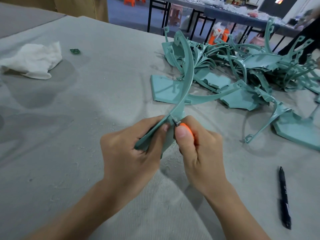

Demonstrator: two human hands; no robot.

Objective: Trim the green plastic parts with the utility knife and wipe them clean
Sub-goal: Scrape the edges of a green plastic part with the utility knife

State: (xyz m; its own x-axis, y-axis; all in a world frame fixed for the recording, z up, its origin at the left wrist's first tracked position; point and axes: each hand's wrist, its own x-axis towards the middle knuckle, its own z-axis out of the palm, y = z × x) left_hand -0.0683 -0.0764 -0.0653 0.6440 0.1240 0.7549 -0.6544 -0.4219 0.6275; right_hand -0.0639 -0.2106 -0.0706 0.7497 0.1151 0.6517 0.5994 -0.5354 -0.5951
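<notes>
**Hands trimming one green part, lower centre of frame**

Left hand point(131, 146), lower centre: fingers curled round the flat base end of a green plastic part point(188, 66), thumb on top, part held above the tabletop point(103, 84). Right hand point(199, 146), just right of it: closed round an orange utility knife point(186, 127), thumb pressed along the top. The handle is mostly hidden in the fist. The short blade tip sits against the part's edge, right where the two thumbs meet.

The held part's long curved arm sweeps up and right from the hands to upper centre and ends in a small bracket.

Pale shavings point(171, 163) lie scattered on the grey cloth cover under and around the hands. Black pen point(284, 200) lies lower right, well apart from the hands.

Mid-frame right: loose pile of green parts point(259, 66) of the same kind, flat bases and curved arms tangled, a few strays at the right edge.

Upper left: crumpled white cloth point(32, 61) on the tabletop, small dark green piece point(75, 51) just right of it.

Top of frame: dark tables on black legs point(225, 14), orange stools point(129, 0), a dark sleeve point(304, 37) at the upper right edge, blurred.
</notes>
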